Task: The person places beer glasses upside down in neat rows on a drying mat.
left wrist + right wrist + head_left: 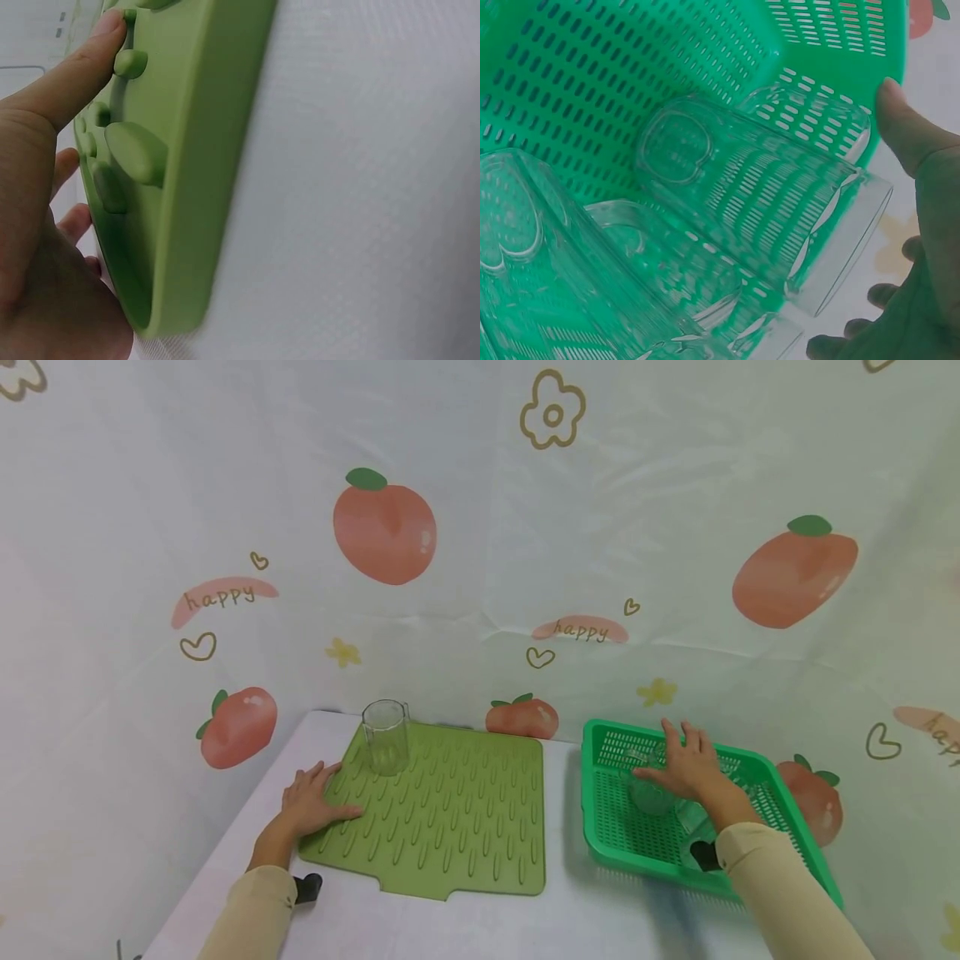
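A clear glass mug stands upright at the back left of a green ridged mat. My left hand rests on the mat's left edge, its thumb stretched across the ridges and its fingers spread. Over a green slotted basket, my right hand hovers with fingers apart, holding nothing. Inside the basket, several clear glass mugs lie on their sides. The closest to that hand is one mug whose open end points at the palm in the right wrist view; the thumb is beside it, and contact cannot be made out.
The mat and basket sit side by side on a white table, with a strip of tabletop between them. Behind them hangs a white curtain printed with fruit and flowers. A black wrist mount is on the left wrist.
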Available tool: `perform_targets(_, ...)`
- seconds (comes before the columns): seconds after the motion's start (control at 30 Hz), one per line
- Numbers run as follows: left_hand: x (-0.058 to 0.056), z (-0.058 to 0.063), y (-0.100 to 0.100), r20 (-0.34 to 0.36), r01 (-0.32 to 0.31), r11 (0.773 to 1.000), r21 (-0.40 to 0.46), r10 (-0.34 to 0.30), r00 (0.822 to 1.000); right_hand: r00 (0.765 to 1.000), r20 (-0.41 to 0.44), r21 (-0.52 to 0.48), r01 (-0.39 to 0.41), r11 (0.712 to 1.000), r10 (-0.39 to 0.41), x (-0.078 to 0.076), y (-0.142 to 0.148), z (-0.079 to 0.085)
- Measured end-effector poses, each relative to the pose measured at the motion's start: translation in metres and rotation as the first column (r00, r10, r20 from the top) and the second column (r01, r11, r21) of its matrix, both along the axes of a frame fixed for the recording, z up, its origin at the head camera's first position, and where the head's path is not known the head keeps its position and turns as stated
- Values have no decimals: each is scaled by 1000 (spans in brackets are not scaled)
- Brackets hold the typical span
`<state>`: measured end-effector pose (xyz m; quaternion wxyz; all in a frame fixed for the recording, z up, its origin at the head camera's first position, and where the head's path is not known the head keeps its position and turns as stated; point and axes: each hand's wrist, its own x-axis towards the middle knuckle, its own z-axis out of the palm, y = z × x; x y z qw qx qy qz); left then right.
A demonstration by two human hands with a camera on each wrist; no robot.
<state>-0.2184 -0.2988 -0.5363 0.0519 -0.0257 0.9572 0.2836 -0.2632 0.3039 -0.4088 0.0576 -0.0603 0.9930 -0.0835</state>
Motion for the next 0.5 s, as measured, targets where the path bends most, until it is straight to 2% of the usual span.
perform_targets(0.33,0,0,0,11,-5,1000,6,5,1000,997,68,-45,29,999,-25,1,3,0)
perform_targets(0.5,1,0,0,4,-5,1000,-2,5,1000,998,63,31,6,1000,-8,3,1,0)
